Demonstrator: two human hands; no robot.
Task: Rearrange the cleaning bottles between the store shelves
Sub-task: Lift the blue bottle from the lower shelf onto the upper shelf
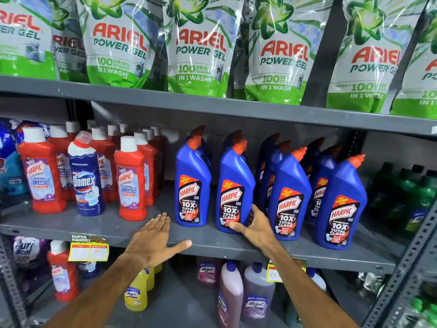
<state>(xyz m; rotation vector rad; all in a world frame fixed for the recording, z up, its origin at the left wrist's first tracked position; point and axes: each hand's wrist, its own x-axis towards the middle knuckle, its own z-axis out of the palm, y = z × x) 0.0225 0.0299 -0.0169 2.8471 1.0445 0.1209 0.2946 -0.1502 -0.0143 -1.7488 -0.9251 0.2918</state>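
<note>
While the left hand (155, 242) rests flat, fingers together and thumb out, on the middle shelf (118, 229), seemingly for support, the right hand (253, 224) wraps spread fingers round a blue Harpic bottle (234, 185), apparently to shift it.

Head camera, close to the shelving, looking forward and slightly down.

The one view sits on my head and faces the grey middle shelf (118, 229) almost square on, near enough that both my forearms reach up from the bottom edge to it. The wide lens bows the shelf lines, so the pouch shelf (212, 107) slopes down to the right. Ariel pouches (118, 43) fill the top, cut off by the frame; the lower shelf (179, 301) shows under my arms. No second view shares the scene.
</note>
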